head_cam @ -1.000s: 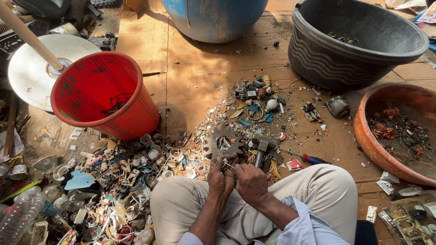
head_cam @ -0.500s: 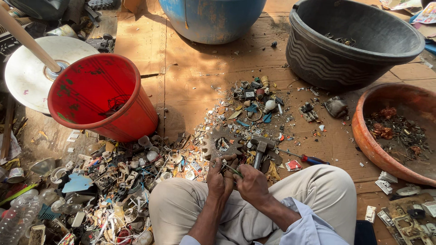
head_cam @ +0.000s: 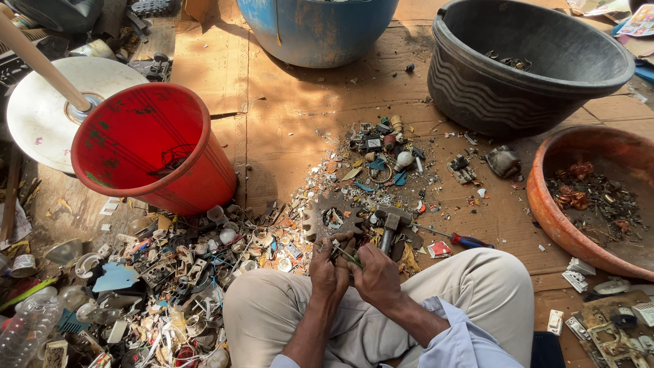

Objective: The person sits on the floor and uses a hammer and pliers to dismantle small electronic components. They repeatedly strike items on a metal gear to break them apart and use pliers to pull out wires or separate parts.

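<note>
Between my knees, just over the lap, I have both hands pressed close together on one small piece of scrap. My left hand (head_cam: 330,267) is curled nearly shut, fingers folded round a thin greenish strip (head_cam: 349,257) that pokes out between the two fists; my right hand (head_cam: 375,272) is likewise clenched, thumb and fingers pinching the same strip from the other side, knuckles touching the left. What exactly the strip is I cannot tell, it is too small and mostly covered. Just beyond my fingertips a hammer (head_cam: 391,225) lies on the cardboard floor (head_cam: 286,136), its head toward me, and beside it to the left sits a toothed metal gear (head_cam: 332,217). A red-handled screwdriver (head_cam: 456,238) rests just right of the hammer. Further out a scatter of small electronic bits (head_cam: 381,153) spreads over the cardboard, and a thicker heap of broken scrap (head_cam: 157,286) fills the ground by my left leg. Beyond that heap stands a red bucket (head_cam: 153,146), tilted. Well ahead are a blue tub (head_cam: 317,31) and a black basin (head_cam: 524,65); an orange bowl (head_cam: 552,218) holding reddish wire bits sits to my right.
</note>
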